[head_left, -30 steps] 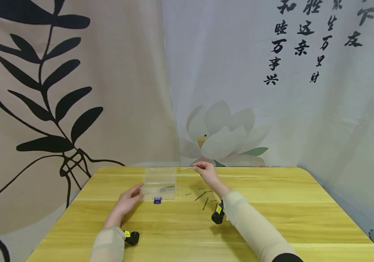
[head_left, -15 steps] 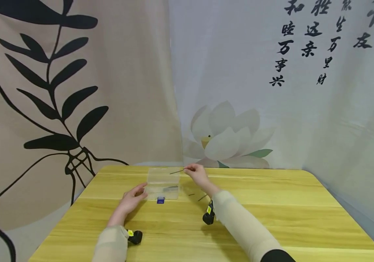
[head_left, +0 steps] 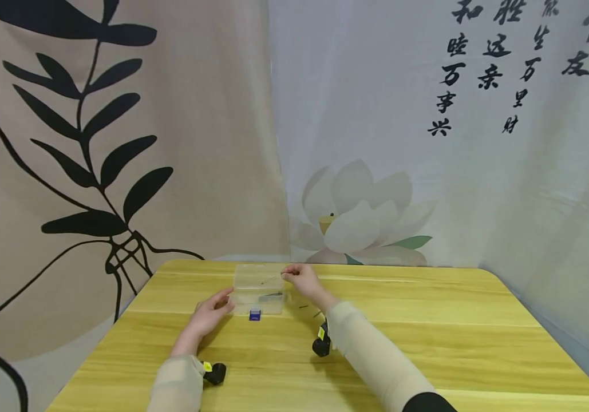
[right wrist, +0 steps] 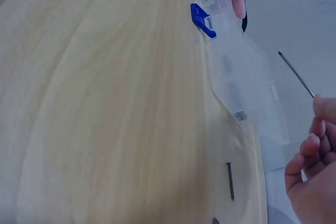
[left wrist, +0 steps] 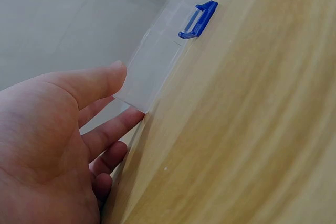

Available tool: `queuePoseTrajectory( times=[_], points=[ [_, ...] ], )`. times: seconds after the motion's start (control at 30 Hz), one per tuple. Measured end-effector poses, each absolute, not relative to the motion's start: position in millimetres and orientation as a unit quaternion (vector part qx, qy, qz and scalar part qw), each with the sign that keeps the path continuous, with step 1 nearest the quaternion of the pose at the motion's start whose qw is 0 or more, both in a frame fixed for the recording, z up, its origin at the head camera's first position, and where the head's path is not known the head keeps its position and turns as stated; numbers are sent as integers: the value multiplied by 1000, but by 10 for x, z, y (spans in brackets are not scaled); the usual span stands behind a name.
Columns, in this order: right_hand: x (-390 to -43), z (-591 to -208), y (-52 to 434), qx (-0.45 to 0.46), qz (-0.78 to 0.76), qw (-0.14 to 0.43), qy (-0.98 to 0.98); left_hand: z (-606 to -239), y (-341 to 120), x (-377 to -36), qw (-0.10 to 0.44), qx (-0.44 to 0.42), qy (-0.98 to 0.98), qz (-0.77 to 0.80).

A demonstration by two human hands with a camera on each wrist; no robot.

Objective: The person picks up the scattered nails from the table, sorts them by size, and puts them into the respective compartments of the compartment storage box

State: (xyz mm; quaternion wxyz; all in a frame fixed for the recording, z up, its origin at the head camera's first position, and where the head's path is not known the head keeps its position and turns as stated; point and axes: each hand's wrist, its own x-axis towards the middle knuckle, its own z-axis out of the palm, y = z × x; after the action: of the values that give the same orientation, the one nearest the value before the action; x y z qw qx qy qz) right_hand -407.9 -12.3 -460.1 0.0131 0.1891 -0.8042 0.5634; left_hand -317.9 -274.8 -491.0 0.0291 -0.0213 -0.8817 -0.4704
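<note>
clear plastic box (head_left: 256, 289), thin steel nail (head_left: 271, 278) pinched by right hand (head_left: 300, 280).

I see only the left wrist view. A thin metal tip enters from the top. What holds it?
Observer: The right hand pinches a long nail over the clear box.
Operator: Are more nails outside the box?
Observer: Yes, one nail on the table lies just beside the box.
Operator: Is anything already inside the box?
Observer: Something dark and thin lies inside, in the head view; I cannot tell what it is.
</note>
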Motion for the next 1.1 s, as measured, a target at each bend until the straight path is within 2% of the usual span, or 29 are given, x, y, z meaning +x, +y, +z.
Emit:
queuePoseTrajectory(
  times=[1.1],
  points=[
    [-4051,-4835,-195,250,440,9,-863,-4931,-2759,-3193,39,-21,-882,-469]
  ],
)
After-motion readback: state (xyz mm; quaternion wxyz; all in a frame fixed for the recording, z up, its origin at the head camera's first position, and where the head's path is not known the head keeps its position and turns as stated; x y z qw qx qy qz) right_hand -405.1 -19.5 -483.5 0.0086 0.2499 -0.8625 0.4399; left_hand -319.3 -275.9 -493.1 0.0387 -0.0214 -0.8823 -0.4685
